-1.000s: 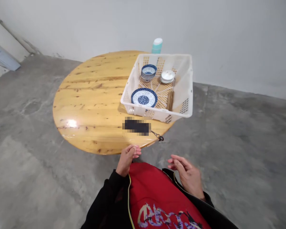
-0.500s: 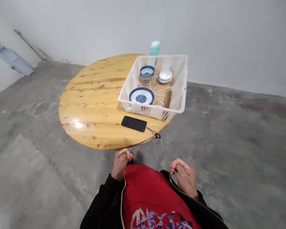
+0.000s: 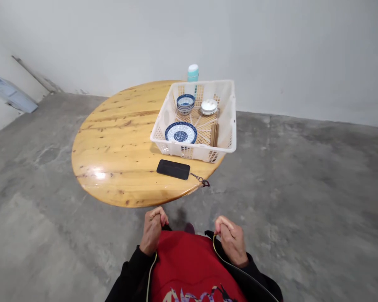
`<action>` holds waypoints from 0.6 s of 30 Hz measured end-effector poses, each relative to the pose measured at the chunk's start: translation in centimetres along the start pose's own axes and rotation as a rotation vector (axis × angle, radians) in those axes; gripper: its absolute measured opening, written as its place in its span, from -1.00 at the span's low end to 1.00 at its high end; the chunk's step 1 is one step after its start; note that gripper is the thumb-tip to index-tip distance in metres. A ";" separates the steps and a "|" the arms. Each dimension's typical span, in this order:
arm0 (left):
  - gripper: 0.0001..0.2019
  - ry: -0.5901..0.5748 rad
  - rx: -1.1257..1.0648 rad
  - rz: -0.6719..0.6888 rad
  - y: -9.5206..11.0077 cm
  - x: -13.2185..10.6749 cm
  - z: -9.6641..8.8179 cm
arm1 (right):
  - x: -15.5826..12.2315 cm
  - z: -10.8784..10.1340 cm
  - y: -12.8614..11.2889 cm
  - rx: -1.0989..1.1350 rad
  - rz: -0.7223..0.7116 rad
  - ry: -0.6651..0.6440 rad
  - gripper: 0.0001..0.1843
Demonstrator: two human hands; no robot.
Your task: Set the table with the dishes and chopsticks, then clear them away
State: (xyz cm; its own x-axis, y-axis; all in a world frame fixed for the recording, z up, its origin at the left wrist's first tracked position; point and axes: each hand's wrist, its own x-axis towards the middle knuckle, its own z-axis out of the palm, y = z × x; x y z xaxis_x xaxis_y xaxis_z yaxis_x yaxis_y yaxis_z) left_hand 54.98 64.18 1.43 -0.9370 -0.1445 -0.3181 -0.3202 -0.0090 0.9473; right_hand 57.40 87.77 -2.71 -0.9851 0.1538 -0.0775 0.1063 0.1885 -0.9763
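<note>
My left hand (image 3: 153, 229) is closed on the left edge of the black jacket (image 3: 135, 272) that I wear over a red top (image 3: 189, 268). In the same way my right hand (image 3: 230, 240) is closed on the jacket's right edge, by its yellow piping. Both hands are held close to my chest, short of the round wooden table (image 3: 119, 142). A black phone (image 3: 173, 169) lies near the table's front edge, with a small key ring (image 3: 201, 180) on a cord beside it.
A white plastic basket (image 3: 228, 126) stands on the table's right side. It holds a blue patterned plate (image 3: 180, 132), stacked blue bowls (image 3: 185, 103), white dishes (image 3: 208, 106) and chopsticks (image 3: 214, 134). A teal bottle (image 3: 192, 73) stands behind it. Bare concrete floor surrounds the table.
My hands went from loosely open to closed on the jacket's two front edges and drew back to my chest. The view shifted a little away from the table.
</note>
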 end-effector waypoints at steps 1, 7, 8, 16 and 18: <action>-0.79 0.004 -0.011 0.005 0.2 0.4 -0.4 | 0.1 0.4 -0.1 -0.010 0.005 0.015 -0.72; -0.84 0.074 0.048 0.121 1.3 3.1 -5.1 | 1.8 4.8 -1.6 -0.025 -0.037 0.085 -0.73; -0.73 0.080 0.060 0.129 1.6 3.6 -6.1 | 2.2 5.7 -2.0 -0.024 -0.066 0.075 -0.62; -0.76 0.084 0.032 0.163 1.4 6.6 -12.5 | 3.2 12.7 -4.3 0.008 0.010 0.063 -0.73; -0.73 0.046 -0.003 0.089 1.1 7.5 -13.3 | 2.8 14.0 -4.4 0.005 0.017 0.080 -0.70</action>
State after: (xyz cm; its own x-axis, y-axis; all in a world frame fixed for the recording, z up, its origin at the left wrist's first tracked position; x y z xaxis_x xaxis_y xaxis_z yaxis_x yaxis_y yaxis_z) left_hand 49.47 49.90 0.57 -0.9542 -0.1905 -0.2306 -0.2355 0.0032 0.9719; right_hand 52.24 73.82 -1.49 -0.9692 0.2336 -0.0776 0.1216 0.1804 -0.9761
